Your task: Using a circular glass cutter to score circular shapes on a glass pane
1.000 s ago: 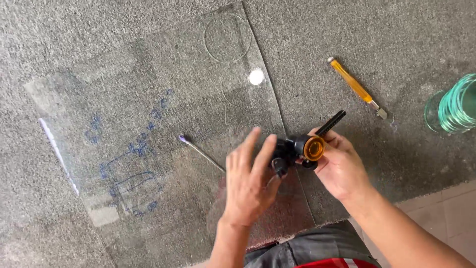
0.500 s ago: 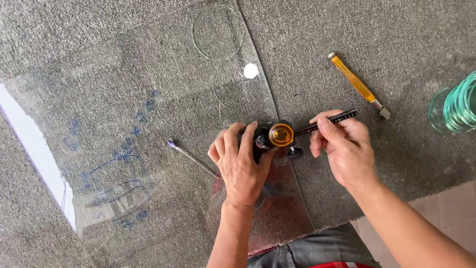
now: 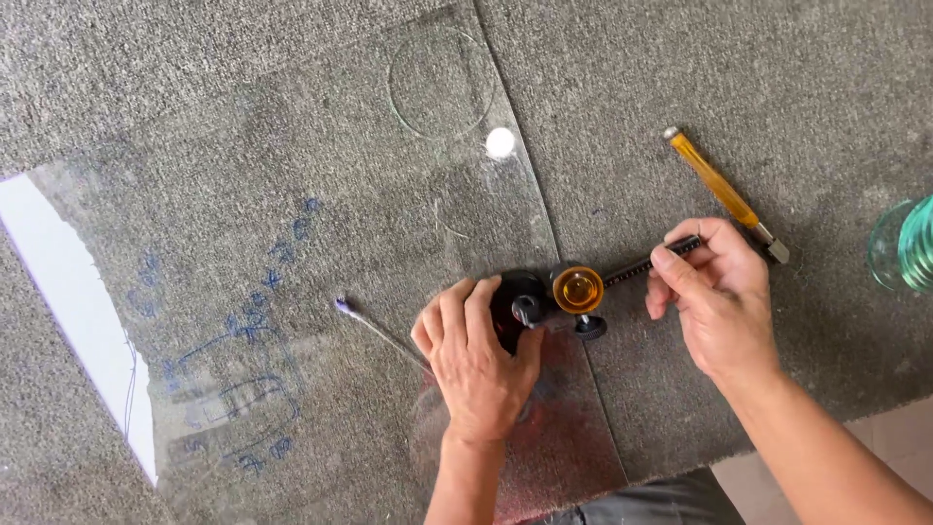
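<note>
So the tool in hand is a circle glass cutter (image 3: 564, 297): black round base, amber knob in the middle, and a thin black rod sticking out of it. Its long axis runs from lower left to upper right, with the rod tip pointing up and right toward the yellow-handled glass cutter (image 3: 721, 191) lying loose nearby. That one lies on its own diagonal, brass end at upper left, metal head at lower right.

The left hand (image 3: 478, 362) sits palm down on the black base, fingers (image 3: 465, 309) curled over it and pressing it onto the glass sheet (image 3: 292, 194). The right hand (image 3: 717, 292) has its fingers closed in a pinch around the far end of the rod. The cutter sits right at the glass's right edge, base on the glass, rod reaching out past it.

The glass is a big clear pane with blue marker scribbles at its left, a faint scored circle (image 3: 439, 82) near the top, and a small white spot (image 3: 500, 142) just below that. Everything lies on a grey carpet-covered tabletop (image 3: 777, 68). A greenish glass roll or jar (image 3: 906, 245) peeks in at the right edge, and pale floor shows at the bottom right.
</note>
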